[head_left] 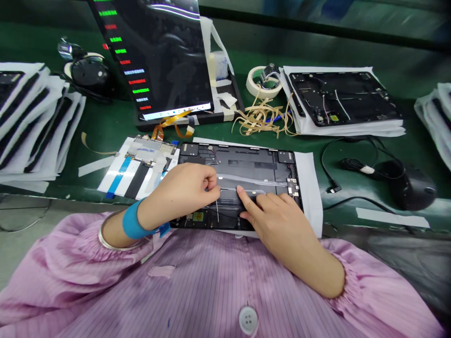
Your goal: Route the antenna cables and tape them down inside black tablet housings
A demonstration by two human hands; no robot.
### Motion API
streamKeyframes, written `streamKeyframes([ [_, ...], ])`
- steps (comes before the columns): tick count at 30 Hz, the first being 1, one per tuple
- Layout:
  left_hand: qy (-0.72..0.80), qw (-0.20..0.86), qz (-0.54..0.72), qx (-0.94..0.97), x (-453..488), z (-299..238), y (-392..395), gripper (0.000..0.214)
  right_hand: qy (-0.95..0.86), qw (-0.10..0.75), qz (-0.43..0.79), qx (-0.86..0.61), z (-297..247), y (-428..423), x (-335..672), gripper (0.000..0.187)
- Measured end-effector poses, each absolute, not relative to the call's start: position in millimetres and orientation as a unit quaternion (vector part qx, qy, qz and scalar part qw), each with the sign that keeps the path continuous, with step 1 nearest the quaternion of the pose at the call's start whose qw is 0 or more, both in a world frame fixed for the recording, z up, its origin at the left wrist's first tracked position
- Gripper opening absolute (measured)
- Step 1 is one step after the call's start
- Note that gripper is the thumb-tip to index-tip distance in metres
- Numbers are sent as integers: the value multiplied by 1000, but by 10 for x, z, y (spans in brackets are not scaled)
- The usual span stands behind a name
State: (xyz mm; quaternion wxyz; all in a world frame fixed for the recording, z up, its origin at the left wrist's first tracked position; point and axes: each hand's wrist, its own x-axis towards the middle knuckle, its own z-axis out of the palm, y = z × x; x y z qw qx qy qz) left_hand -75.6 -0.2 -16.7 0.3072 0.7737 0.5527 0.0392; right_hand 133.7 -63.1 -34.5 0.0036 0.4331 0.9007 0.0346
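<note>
A black tablet back housing (243, 159) lies in front of me on white sheets. My left hand (186, 188), a blue band at its wrist, pinches a thin white cable (217, 211) over the middle of the housing. The cable's loose end hangs toward the near edge. My right hand (273, 213) rests on the housing's right half, index fingertip pressed on a thin line along its middle and the other fingers loosely bent. A clear strip (250, 179) runs across just beyond the fingertips. Left of the housing sits a circuit board (146, 149) with orange flex cables (171, 123).
A lit screen (169, 56) stands at the back. Beside it lie a tape roll (252, 87) and tangled tan strips (260, 117). Another housing (345, 96) tops a stack at back right. Stacked sheets (31, 126) stand left; a black mouse (408, 185) and cables lie right.
</note>
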Motion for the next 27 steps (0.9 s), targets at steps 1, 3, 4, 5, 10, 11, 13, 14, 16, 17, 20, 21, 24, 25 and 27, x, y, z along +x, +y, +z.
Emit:
streamKeyframes([
  [1,551,308,42,775,-758,-167,-3,16,901,3,34,431,-343,-629,1327,43],
  [3,546,311,47,777,-766,-165,-3,16,903,3,32,429,-340,-622,1301,43],
  [4,544,313,48,777,-771,-164,-3,17,904,2,32,427,-339,-616,1288,43],
  [5,542,316,49,777,-775,-162,-3,17,904,2,32,426,-339,-610,1275,43],
  [10,534,323,52,780,-796,-162,3,17,907,-1,27,420,-338,-582,1232,41],
  [11,531,323,51,782,-801,-163,7,17,908,1,25,419,-337,-577,1227,41],
  [13,525,327,47,784,-812,-163,17,17,909,4,20,416,-334,-568,1215,42],
  [14,523,331,43,784,-817,-162,23,17,910,5,17,414,-332,-562,1207,42],
  [16,520,337,36,784,-825,-155,34,17,912,7,12,410,-327,-553,1190,42],
  [17,518,337,34,785,-827,-150,39,18,913,7,9,409,-325,-549,1183,43],
  [20,516,330,35,790,-824,-136,43,19,912,10,6,410,-319,-546,1173,43],
  [21,516,328,35,791,-822,-132,41,19,912,11,6,410,-317,-546,1173,43],
  [24,519,323,37,790,-815,-132,28,19,912,18,3,409,-308,-549,1166,44],
  [25,520,321,37,791,-814,-137,27,19,913,23,0,407,-304,-549,1154,45],
  [27,520,316,36,793,-814,-156,35,20,915,37,-9,402,-294,-545,1103,46],
])
